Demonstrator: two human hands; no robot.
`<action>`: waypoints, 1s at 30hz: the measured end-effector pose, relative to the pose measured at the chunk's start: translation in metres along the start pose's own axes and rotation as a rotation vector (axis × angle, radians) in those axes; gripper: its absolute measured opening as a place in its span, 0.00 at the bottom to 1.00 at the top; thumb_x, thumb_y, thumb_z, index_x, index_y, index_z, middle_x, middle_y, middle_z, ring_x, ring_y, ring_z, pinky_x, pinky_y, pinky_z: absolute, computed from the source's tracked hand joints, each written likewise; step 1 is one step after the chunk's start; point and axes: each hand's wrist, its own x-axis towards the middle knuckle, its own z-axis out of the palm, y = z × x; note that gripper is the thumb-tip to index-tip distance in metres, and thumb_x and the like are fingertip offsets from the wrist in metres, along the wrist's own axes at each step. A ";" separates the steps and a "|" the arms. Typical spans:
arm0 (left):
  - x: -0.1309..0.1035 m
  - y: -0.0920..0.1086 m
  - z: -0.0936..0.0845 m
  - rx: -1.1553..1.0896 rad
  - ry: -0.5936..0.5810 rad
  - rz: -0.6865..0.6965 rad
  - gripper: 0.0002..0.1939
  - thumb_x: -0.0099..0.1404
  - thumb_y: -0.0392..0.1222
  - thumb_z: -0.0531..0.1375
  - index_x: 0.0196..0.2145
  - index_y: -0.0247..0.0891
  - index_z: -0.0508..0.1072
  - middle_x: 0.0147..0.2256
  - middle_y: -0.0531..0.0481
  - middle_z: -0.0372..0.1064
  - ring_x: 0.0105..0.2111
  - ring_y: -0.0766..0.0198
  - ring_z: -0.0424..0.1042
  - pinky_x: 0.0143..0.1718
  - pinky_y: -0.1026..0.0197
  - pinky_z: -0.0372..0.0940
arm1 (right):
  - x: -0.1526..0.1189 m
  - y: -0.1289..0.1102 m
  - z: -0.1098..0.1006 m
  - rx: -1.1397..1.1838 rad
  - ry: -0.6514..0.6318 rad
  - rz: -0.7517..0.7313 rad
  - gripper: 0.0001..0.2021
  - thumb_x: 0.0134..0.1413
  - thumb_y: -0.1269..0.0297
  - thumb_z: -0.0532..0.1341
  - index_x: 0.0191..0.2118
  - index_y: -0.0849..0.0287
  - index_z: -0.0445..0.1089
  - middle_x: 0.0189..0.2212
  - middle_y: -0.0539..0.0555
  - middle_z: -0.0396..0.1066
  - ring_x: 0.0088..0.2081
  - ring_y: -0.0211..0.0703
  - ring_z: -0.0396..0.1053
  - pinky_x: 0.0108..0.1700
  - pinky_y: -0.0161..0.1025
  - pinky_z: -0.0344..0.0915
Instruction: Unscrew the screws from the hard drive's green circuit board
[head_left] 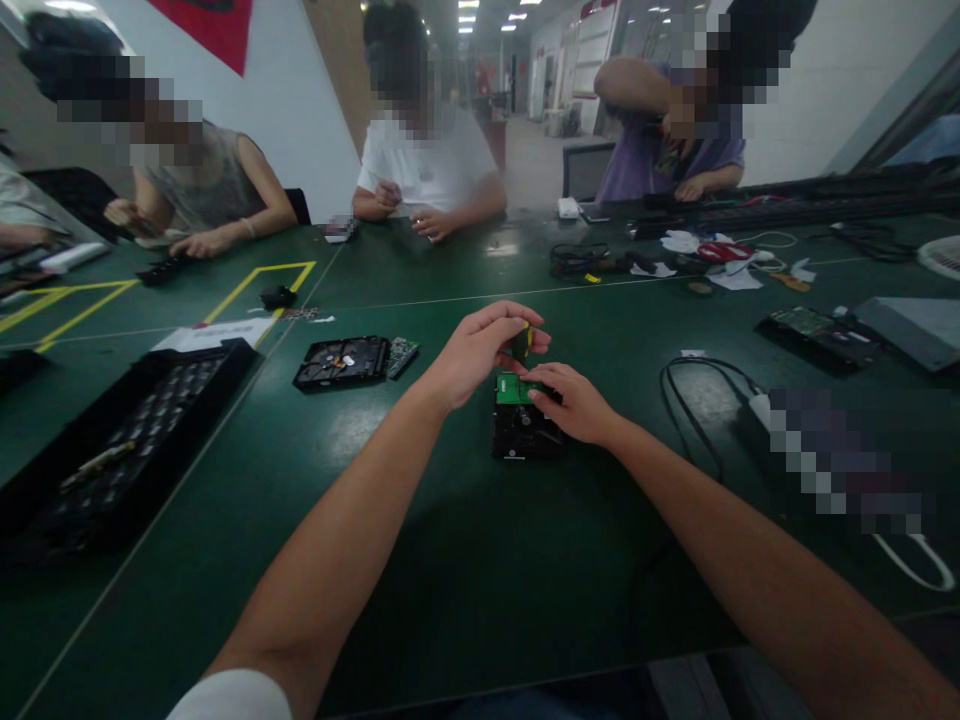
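Just ahead of me a black hard drive (519, 436) lies on the green table, with a green circuit board (511, 389) on its far part. My left hand (480, 350) is above the far end of the drive, closed around a short black-and-yellow handle (521, 342), which looks like a screwdriver's. The tip of that screwdriver is hidden. My right hand (571, 400) steadies the drive from the right, its thumb and fingers over the board and edge.
To the left lie another opened drive (341, 362), a loose circuit board (403, 356) and a long black tray (142, 440). On the right are a drive with its board showing (817, 335), a black cable (667, 385) and a grey box (911, 325). Several people sit across the table.
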 end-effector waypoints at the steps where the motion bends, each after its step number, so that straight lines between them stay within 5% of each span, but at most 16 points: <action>1: 0.000 0.000 0.000 0.006 0.001 0.011 0.09 0.72 0.43 0.59 0.44 0.37 0.77 0.42 0.42 0.80 0.45 0.57 0.80 0.33 0.64 0.73 | 0.000 -0.001 0.000 -0.002 -0.002 0.003 0.17 0.71 0.59 0.59 0.60 0.52 0.74 0.57 0.60 0.74 0.59 0.56 0.70 0.63 0.60 0.67; 11: -0.001 -0.002 0.000 0.121 0.067 0.091 0.09 0.67 0.42 0.68 0.37 0.36 0.73 0.36 0.46 0.77 0.31 0.67 0.74 0.25 0.69 0.65 | 0.000 0.001 0.001 -0.006 0.010 0.012 0.15 0.70 0.59 0.60 0.58 0.51 0.75 0.56 0.59 0.75 0.61 0.57 0.69 0.65 0.61 0.66; 24: 0.000 0.000 0.000 0.005 -0.043 0.046 0.11 0.72 0.43 0.58 0.42 0.36 0.80 0.39 0.45 0.73 0.40 0.61 0.74 0.31 0.65 0.70 | 0.000 0.001 0.000 -0.009 -0.006 0.004 0.17 0.71 0.58 0.59 0.60 0.52 0.74 0.57 0.60 0.74 0.60 0.56 0.70 0.63 0.59 0.67; 30: 0.001 -0.004 0.000 0.043 0.038 0.052 0.07 0.69 0.42 0.64 0.40 0.36 0.76 0.38 0.47 0.74 0.36 0.64 0.73 0.31 0.65 0.71 | 0.000 0.001 0.001 -0.007 -0.003 0.008 0.16 0.71 0.58 0.60 0.59 0.51 0.74 0.57 0.59 0.74 0.60 0.55 0.71 0.63 0.59 0.67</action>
